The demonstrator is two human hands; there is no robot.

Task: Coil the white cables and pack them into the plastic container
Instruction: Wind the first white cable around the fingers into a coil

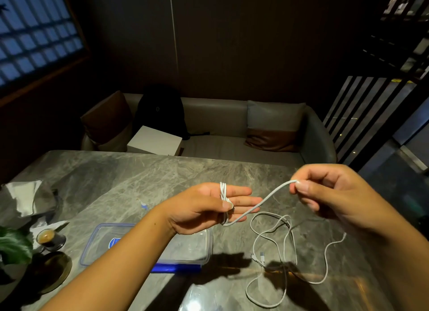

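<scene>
Coiling is underway: left hand [204,206] has a few loops of white cable [262,201] pinned by its thumb, right hand [325,192] pinches the running strand. Loose cable [274,236] lies on the surface [139,178]; plastic container [97,245] looks unpacked.

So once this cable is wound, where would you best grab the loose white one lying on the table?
Probably at its plug ends, coming straight down from above. The loose cable sprawls in overlapping loops on the table, so a grab mid-loop might drag a tangle, while the ends lie together near the front, clear of both hands.
</scene>
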